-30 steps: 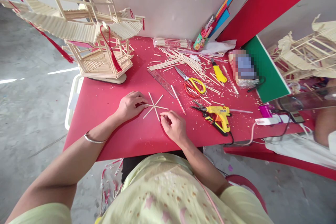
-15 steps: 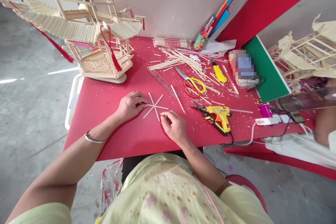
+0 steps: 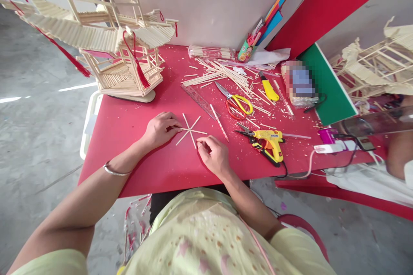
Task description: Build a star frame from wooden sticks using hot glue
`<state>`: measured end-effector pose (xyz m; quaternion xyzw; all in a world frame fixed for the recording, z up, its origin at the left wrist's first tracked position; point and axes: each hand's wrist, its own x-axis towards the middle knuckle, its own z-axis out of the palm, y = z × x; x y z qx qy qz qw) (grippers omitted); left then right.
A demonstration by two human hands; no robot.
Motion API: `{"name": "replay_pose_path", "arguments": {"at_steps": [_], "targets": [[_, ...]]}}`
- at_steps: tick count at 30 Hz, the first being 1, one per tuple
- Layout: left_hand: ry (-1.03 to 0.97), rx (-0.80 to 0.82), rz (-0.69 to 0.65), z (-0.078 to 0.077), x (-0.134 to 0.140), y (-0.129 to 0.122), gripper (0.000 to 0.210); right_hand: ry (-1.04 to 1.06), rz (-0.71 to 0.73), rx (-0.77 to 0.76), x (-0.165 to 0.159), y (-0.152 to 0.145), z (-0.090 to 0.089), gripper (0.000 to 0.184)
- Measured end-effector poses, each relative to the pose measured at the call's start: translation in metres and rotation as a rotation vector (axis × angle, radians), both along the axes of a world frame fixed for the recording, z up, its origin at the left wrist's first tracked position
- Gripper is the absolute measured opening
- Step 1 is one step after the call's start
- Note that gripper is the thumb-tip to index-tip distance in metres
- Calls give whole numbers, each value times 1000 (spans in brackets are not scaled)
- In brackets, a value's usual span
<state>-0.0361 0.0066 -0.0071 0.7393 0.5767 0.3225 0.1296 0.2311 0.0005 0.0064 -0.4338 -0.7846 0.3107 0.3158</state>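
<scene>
Thin pale wooden sticks cross at their middles in a six-armed star (image 3: 190,130), lying flat on the red tabletop (image 3: 151,172). My left hand (image 3: 162,129), with a silver bangle on the wrist, pinches the tip of the star's left arm. At the star's lower arm, the thumb and forefinger of my right hand (image 3: 213,153) are closed on the stick's end. Just beyond the star lie a red-and-white pencil (image 3: 219,123) and a clear ruler (image 3: 200,102). Scissors (image 3: 237,102) with red and yellow handles rest behind the pencil.
A stick-built pagoda (image 3: 129,79) with red tassels stands at the back left. Loose sticks (image 3: 226,73), a yellow utility knife (image 3: 269,88), a yellow glue gun (image 3: 272,142), pliers (image 3: 258,146) and a pen cup (image 3: 245,51) lie or stand to the right. A power strip (image 3: 335,148) sits farther right.
</scene>
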Motion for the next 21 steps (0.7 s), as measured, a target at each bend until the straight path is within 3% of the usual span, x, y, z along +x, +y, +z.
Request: {"name": "replay_pose_path", "arguments": {"at_steps": [21], "targets": [[-9, -9, -4, 1, 0, 0, 23, 12, 6, 8, 0, 1, -1, 15]]}}
